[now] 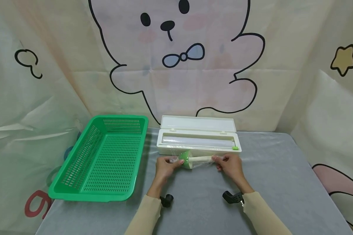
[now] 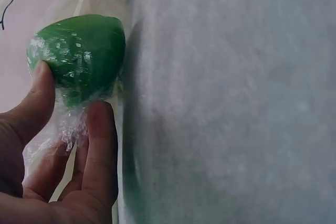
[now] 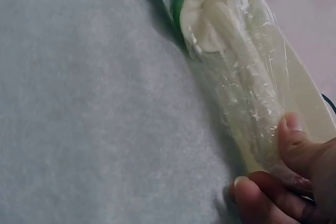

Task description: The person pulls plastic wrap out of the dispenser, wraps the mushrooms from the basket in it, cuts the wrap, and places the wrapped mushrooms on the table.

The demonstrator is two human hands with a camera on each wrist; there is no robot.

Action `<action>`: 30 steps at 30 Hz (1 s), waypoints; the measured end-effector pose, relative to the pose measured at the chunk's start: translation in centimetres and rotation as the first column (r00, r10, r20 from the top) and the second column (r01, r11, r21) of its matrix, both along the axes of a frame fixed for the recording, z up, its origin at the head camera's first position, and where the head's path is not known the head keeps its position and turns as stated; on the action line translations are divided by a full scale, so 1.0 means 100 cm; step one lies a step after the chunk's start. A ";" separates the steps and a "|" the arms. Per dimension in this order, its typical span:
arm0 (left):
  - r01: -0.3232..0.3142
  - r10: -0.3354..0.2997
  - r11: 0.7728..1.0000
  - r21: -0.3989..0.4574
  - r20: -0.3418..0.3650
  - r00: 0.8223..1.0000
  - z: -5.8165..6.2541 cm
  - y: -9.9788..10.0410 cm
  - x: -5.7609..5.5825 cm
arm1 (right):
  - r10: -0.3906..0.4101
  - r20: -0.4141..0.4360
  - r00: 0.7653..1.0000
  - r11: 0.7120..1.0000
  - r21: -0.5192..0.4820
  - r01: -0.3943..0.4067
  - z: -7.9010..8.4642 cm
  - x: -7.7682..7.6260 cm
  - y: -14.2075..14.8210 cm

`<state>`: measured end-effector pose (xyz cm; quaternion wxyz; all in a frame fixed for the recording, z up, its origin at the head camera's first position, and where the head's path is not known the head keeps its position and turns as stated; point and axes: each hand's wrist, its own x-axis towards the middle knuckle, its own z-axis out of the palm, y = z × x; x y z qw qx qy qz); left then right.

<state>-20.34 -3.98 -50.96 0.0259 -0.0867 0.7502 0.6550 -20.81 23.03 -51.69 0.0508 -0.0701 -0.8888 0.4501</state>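
A mushroom with a green cap and a long pale stem lies sideways between the hands, wrapped in clear cling film. At the cap end, my left hand pinches the gathered film, its thumb against the green cap. My right hand pinches the film at the far end of the stem, thumb on top and fingers below. Just behind the mushroom stands a white cling film dispenser, lid raised, a film roll inside.
A green plastic basket with slotted walls stands on the left of the grey-covered table. On the dispenser's right end sits a small green slider. A printed cloth hangs behind the table and along its sides.
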 end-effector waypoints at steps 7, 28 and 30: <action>0.033 -0.029 0.995 -0.098 0.038 0.999 -0.002 -0.002 -0.003 | 0.021 -0.028 0.999 0.992 0.129 -0.017 -0.001 -0.001 -0.001; 0.043 -0.036 0.989 -0.143 0.050 0.998 0.011 -0.008 0.000 | -0.100 0.066 0.993 0.978 0.189 0.086 0.014 0.018 0.027; -0.001 0.007 0.979 -0.203 0.027 1.000 0.019 -0.007 0.003 | -0.145 0.072 0.987 0.971 0.200 0.128 0.020 0.019 0.034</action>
